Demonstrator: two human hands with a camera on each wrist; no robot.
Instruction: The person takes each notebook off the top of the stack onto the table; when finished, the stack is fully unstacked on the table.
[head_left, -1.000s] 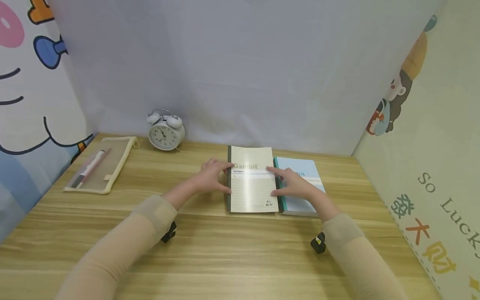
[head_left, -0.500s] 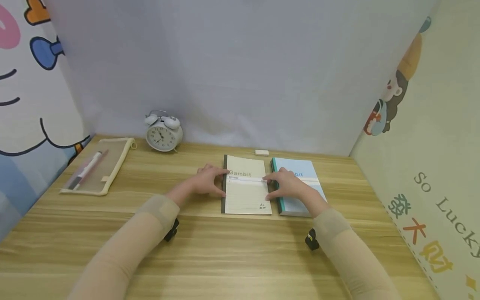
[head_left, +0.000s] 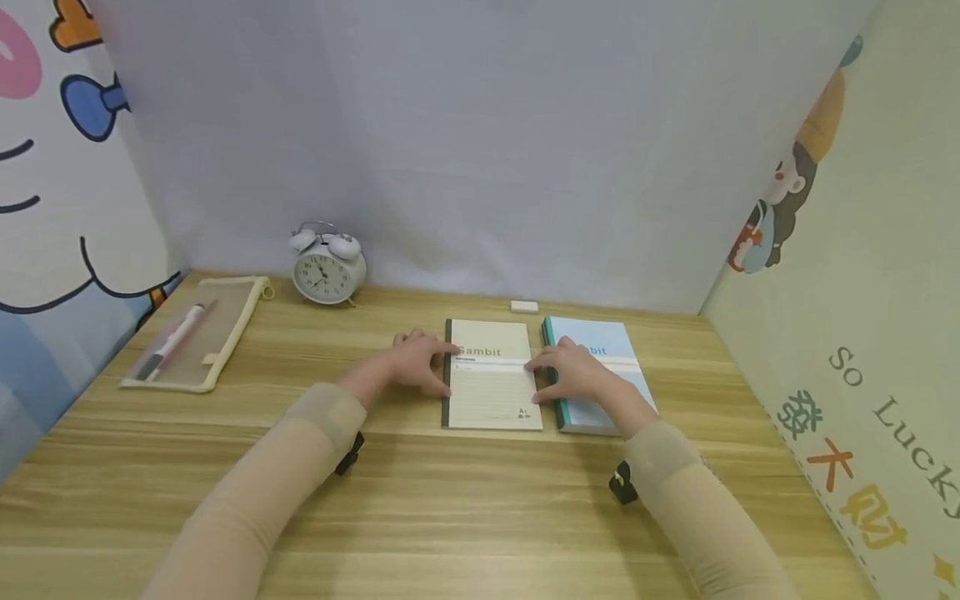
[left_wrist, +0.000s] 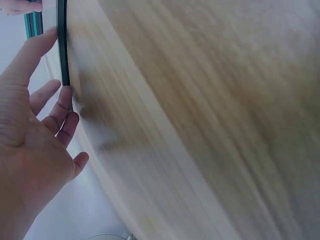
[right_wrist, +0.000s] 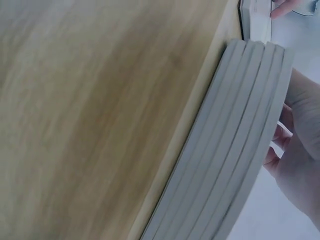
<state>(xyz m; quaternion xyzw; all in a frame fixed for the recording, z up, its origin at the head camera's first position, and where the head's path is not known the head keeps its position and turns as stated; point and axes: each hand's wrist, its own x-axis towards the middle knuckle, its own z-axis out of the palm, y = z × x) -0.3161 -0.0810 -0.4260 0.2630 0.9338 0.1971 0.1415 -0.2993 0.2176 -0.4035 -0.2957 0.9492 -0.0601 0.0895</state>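
Note:
A cream notebook (head_left: 491, 392) with a dark spine and "Gambit" on its cover lies on the wooden table between my hands. My left hand (head_left: 416, 360) holds its spine edge, thumb near the front corner and index finger further back. In the left wrist view, that hand's fingers bend against the dark spine (left_wrist: 63, 50). The opposite edge is held by the thumb and fingers of my right hand (head_left: 576, 373), which reaches over a stack of blue notebooks (head_left: 611, 332) with teal spines. Several thick page blocks (right_wrist: 240, 130) of that stack fill the right wrist view.
A white eraser (head_left: 523, 307) lies behind the notebooks. At the back left stands a white twin-bell alarm clock (head_left: 327, 271); further left is a mesh zip pouch (head_left: 238, 329) with a marker (head_left: 174, 343) inside. Fabric walls border the table (head_left: 480, 517) at the back and sides.
The cream notebook has come down and slightly left with both hands, away from the blue stack. The eraser behind it has come into view.

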